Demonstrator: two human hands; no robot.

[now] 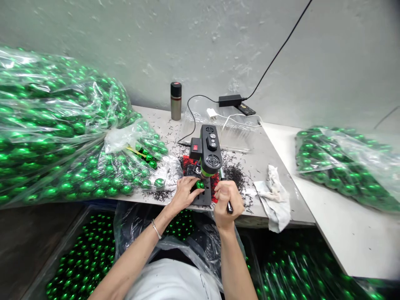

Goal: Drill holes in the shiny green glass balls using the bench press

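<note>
A small black bench drill press [211, 150] stands on the table in front of me. My left hand [186, 191] pinches a shiny green ball [200, 184] between thumb and fingers, on the black base plate [202, 199] under the machine's head. My right hand [229, 202] is wrapped round the machine's lever handle [230, 207], whose black end sticks out below the fist. The tip of the tool above the ball is mostly hidden by the head.
Large clear bags of green balls [56, 125] fill the left side; another bag [340, 166] lies right. Dark shavings [233, 177] surround the machine. A flask [176, 102], power adapter [230, 100] and cloth [273, 198] are on the table. Open bags of balls [84, 254] sit below the edge.
</note>
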